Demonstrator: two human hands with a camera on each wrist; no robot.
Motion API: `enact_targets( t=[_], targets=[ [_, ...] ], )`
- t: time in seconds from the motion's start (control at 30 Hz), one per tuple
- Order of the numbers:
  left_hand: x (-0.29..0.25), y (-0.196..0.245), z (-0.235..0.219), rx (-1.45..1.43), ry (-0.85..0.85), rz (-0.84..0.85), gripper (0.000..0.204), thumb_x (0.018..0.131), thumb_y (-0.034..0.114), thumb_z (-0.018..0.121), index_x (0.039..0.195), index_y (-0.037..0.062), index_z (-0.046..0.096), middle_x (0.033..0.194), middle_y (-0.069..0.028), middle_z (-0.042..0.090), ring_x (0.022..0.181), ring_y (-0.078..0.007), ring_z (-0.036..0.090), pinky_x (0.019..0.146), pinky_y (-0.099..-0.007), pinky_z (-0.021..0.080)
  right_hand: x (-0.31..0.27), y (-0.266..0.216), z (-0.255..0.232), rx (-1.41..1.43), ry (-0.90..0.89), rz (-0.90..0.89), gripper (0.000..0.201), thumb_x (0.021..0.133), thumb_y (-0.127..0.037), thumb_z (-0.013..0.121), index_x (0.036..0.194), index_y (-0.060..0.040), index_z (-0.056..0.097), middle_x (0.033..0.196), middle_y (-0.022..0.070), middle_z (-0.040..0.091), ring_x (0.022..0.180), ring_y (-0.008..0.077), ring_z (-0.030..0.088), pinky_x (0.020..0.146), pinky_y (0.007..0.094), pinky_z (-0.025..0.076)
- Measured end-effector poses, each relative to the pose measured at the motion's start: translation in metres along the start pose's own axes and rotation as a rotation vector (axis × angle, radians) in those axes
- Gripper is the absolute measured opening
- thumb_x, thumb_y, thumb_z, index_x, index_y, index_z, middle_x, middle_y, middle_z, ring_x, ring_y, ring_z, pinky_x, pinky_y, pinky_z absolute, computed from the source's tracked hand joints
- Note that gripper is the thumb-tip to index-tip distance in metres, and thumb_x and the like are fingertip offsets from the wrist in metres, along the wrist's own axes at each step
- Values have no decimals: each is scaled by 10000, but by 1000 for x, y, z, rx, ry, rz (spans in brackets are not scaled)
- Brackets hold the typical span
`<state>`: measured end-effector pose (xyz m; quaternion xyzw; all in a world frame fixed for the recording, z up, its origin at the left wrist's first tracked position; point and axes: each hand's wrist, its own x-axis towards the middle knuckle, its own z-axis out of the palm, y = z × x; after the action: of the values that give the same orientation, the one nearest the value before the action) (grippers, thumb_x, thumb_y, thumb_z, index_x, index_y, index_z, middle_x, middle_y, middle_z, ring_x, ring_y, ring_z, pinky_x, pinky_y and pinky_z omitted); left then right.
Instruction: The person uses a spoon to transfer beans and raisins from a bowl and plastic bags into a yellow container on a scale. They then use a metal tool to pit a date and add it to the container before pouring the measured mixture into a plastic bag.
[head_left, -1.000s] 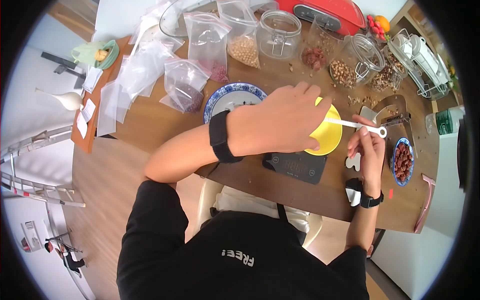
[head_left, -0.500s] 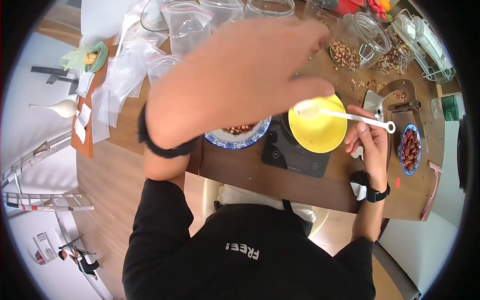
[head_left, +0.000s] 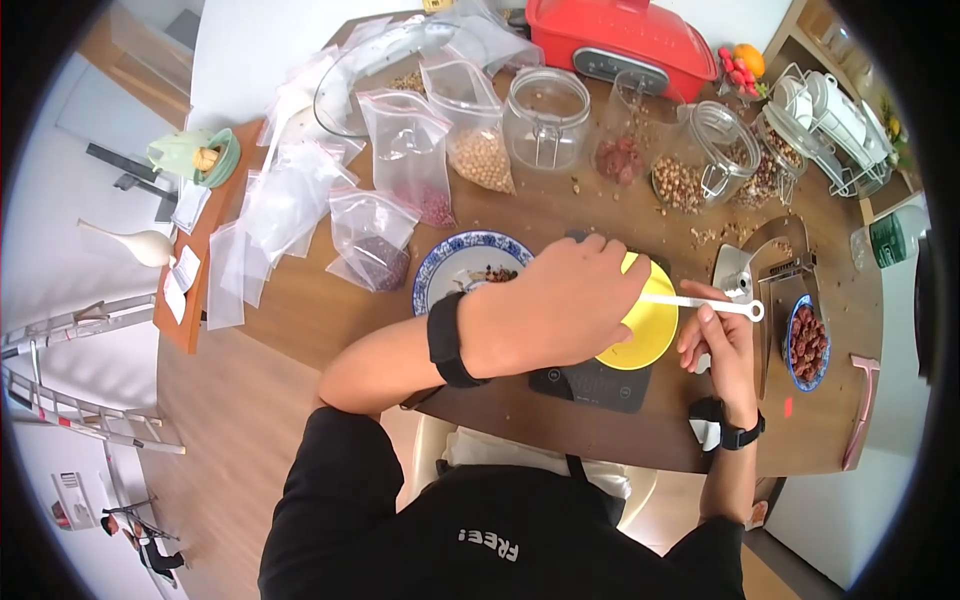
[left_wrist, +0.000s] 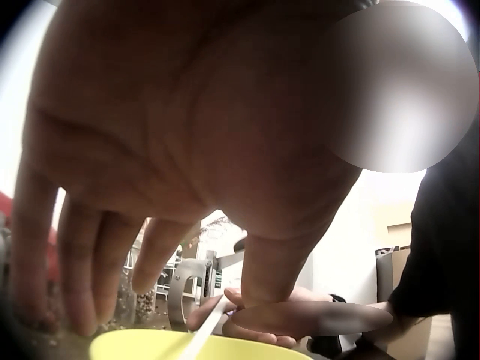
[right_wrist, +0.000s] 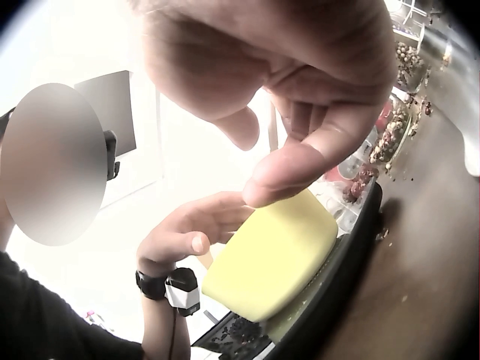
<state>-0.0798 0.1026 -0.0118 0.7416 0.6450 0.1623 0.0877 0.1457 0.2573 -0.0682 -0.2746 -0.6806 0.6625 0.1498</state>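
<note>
Spoon (head_left: pixel 700 302) pinched in right hand (head_left: pixel 722 340), left hand (head_left: pixel 560 305) hovering relaxed, fingers loose, over yellow bowl (head_left: pixel 645 335) on scale (head_left: pixel 590 383); I'd tip gently, near desk's front edge.

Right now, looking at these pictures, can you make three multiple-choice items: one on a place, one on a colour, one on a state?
1. Where does the yellow bowl stand?
A. on the scale
B. on the blue plate
C. in the rack

2. What colour is the spoon?
A. red
B. white
C. black

3. What does the right hand do?
A. lies flat
B. holds a jar
C. pinches the spoon

Answers: 1 A, the bowl sits on the black scale; 2 B, the handle is white; 3 C, its fingers close on the handle.
</note>
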Motion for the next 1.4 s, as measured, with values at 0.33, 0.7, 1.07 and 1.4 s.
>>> enact_targets(
  t=[0.33,0.7,1.07,1.4],
  targets=[
    [-2,-2,-3,-9,-13,3,624,849,324,743,1299,-55,534,1070,-193,643,997,-354,640,840,-442,522,-2,4,-2,-152,-159,161,370,1061,-251,505,1300,14,602,736,58,669,543,92,619,452,200,471],
    [-3,-13,-36,-8,-3,-57,563,901,339,699,1330,10,542,1197,-202,641,1095,-377,609,926,-424,495,-8,-12,1,-310,-130,141,443,1018,-374,598,840,18,700,641,29,637,526,88,586,485,233,445],
    [4,-6,-33,-42,-42,-35,183,915,176,676,1020,30,641,824,-122,678,796,-322,649,726,-391,496,-17,-20,-5,-330,-270,123,422,996,-351,635,797,14,703,591,16,602,522,81,568,486,236,442],
    [-3,21,-49,-136,100,-84,130,949,124,630,994,3,647,766,-157,630,686,-275,612,659,-347,469,-21,-22,-7,-127,-269,19,231,992,-209,652,871,-15,688,634,-11,600,565,51,570,502,223,438]
  ],
)
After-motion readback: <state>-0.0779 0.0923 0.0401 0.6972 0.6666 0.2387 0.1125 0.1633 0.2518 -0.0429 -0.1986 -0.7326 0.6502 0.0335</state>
